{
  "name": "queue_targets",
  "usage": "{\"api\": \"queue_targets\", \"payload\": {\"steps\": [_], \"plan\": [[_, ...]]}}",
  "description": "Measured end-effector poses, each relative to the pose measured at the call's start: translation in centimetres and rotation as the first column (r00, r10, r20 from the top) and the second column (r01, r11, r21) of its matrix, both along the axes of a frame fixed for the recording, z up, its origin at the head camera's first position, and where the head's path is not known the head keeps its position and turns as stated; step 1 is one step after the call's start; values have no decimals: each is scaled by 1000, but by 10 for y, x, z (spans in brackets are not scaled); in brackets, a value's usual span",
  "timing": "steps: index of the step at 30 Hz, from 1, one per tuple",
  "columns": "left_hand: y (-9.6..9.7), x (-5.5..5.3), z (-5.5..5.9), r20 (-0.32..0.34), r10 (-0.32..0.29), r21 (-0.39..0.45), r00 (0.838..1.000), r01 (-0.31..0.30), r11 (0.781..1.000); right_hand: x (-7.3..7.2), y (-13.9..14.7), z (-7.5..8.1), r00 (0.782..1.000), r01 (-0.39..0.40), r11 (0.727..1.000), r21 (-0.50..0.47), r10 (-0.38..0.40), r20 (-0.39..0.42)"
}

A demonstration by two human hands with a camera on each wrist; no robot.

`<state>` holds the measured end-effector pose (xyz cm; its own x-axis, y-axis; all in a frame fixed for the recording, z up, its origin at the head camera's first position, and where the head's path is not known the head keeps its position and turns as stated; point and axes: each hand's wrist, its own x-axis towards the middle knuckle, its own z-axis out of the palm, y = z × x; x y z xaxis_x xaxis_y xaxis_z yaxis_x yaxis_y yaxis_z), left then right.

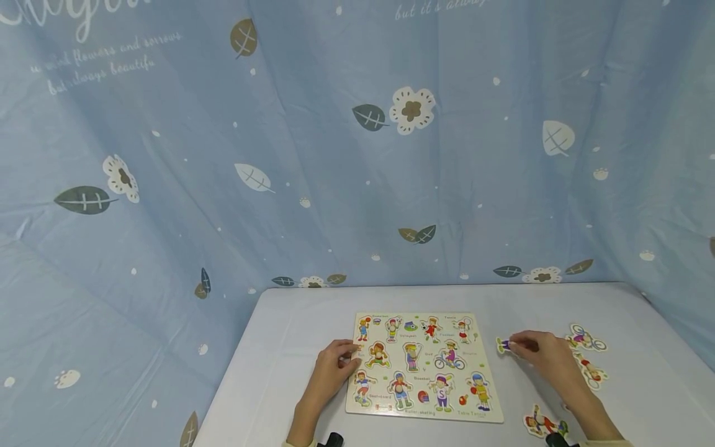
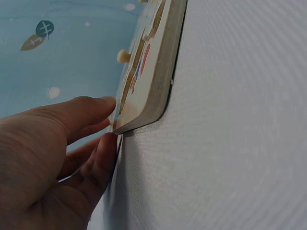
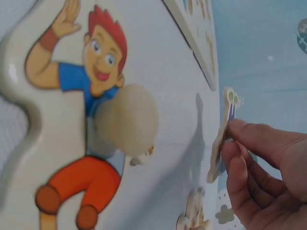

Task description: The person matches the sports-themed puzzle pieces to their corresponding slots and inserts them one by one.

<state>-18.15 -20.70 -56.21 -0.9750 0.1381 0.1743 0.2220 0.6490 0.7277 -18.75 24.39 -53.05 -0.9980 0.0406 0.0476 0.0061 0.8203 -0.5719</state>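
The wooden puzzle board (image 1: 419,366), printed with sports figures, lies on the table. My left hand (image 1: 334,367) holds its left edge; in the left wrist view the thumb (image 2: 98,106) is over the rim and a finger is under it. To the right of the board, my right hand (image 1: 539,351) pinches a small puzzle piece (image 1: 503,346) between thumb and fingers. In the right wrist view this piece (image 3: 218,146) stands on edge above the tabletop, its picture mostly turned away.
On the right lie a bicycle piece (image 1: 586,337), another figure piece (image 1: 591,371) and, nearer the front, a red-haired boy piece (image 1: 540,423). That boy piece (image 3: 103,129), with a round knob, looms large in the right wrist view. A blue printed curtain (image 1: 357,155) hangs behind the table (image 1: 313,304).
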Motion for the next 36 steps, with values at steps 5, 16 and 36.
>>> {"api": "queue_targets", "payload": {"steps": [5, 16, 36], "plan": [[0, 1, 1, 2, -3, -1, 1000, 3, 1000, 1, -3, 2, 996, -53, 999, 4, 53, -67], [1, 1, 0, 7, 4, -11, 1000, -4, 1000, 1, -16, 0, 975, -147, 989, -25, 141, -172], [0, -2, -2, -11, 3, -11, 1000, -3, 1000, 7, -50, 4, 872, -463, 883, -83, 436, -221]]}}
